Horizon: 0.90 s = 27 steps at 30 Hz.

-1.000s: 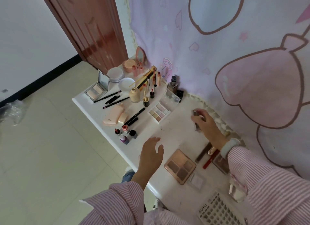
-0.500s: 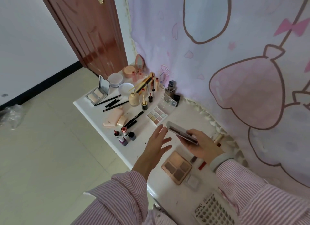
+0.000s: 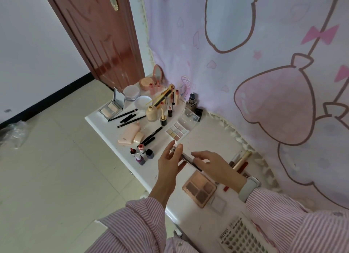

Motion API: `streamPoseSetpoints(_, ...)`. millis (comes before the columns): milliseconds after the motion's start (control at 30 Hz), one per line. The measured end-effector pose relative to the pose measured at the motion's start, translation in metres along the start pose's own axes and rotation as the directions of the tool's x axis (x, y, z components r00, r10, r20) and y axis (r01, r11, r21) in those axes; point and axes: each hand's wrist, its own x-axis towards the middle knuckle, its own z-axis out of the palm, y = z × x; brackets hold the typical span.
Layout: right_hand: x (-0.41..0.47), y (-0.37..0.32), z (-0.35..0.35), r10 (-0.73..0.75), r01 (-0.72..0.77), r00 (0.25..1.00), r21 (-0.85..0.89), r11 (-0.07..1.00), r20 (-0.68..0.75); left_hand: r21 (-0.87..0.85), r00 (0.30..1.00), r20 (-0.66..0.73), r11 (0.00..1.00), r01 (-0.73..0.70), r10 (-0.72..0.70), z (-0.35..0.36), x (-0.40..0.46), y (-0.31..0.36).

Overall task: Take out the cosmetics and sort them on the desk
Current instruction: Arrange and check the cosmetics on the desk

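Above the white desk [image 3: 207, 139] I hold a flat closed palette case [image 3: 187, 158] edge-on between both hands. My left hand [image 3: 170, 162] grips its left end with fingers and thumb. My right hand [image 3: 213, 166] grips its right end from above. Below them lies an open brown eyeshadow palette [image 3: 199, 188] beside a small clear square compact [image 3: 218, 203]. A pastel eyeshadow palette [image 3: 177, 132] lies farther back. Small bottles [image 3: 141, 154] stand near the desk's left edge.
Pencils [image 3: 126, 117], a mirrored powder compact [image 3: 111, 107], round jars [image 3: 132, 92], lip tubes [image 3: 171, 98] and a dark bottle [image 3: 191, 101] crowd the far end. Tubes [image 3: 239, 158] lie by the curtain. A white perforated basket [image 3: 243, 237] sits at bottom right. A brown door [image 3: 98, 35] stands behind.
My right hand lifted the flat case from near the curtain and brought it toward me. My left hand rose from the desk and took hold of its left end.
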Motion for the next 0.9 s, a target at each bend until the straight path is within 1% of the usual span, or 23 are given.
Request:
streamPoseSetpoints(33,-0.002,-0.003,0.001,-0.065,0.066,0.998,-0.036,0.997,0.022,-0.002,1.0,-0.008,1.0,0.005,-0.005,0.0,-0.001,-0.001)
streamPoseSetpoints(100,-0.005,-0.005,0.003,-0.145,0.153,0.987,-0.142,0.978,0.062,0.008,1.0,-0.009,1.0,0.01,-0.01,-0.001,-0.003,-0.004)
streamPoseSetpoints(167,-0.005,-0.003,0.002,-0.179,0.198,0.98,-0.272,0.942,0.091,0.038,1.0,-0.006,0.999,0.009,-0.008,-0.002,-0.005,-0.006)
streamPoseSetpoints(200,-0.005,-0.003,0.001,-0.181,0.207,0.977,-0.302,0.931,0.11,0.057,1.0,-0.004,0.998,0.005,-0.004,-0.002,-0.006,-0.006)
streamPoseSetpoints(367,-0.004,-0.002,-0.005,-0.163,0.196,0.973,-0.208,0.958,0.165,0.094,1.0,0.025,0.996,0.005,-0.007,-0.004,-0.007,-0.007)
streamPoseSetpoints(500,-0.004,-0.001,-0.003,-0.153,0.196,0.971,-0.245,0.95,0.186,0.156,1.0,0.027,0.987,-0.019,0.015,-0.004,-0.007,-0.008)
streamPoseSetpoints(633,-0.004,0.0,-0.002,-0.148,0.18,0.973,-0.177,0.968,0.178,0.177,0.999,0.016,0.984,-0.036,0.034,-0.004,-0.008,-0.007)
streamPoseSetpoints(733,-0.002,0.004,-0.002,-0.147,0.184,0.969,-0.182,0.966,0.197,0.228,0.999,-0.002,0.973,-0.033,0.034,-0.003,-0.009,-0.008)
streamPoseSetpoints(800,-0.001,0.007,0.0,-0.153,0.191,0.97,-0.203,0.96,0.189,0.245,0.999,-0.011,0.969,-0.029,0.033,-0.002,-0.01,-0.009)
streamPoseSetpoints(900,0.0,0.01,-0.005,-0.125,0.153,0.983,-0.228,0.962,0.133,0.198,1.0,0.004,0.98,0.011,-0.012,0.0,-0.012,-0.007)
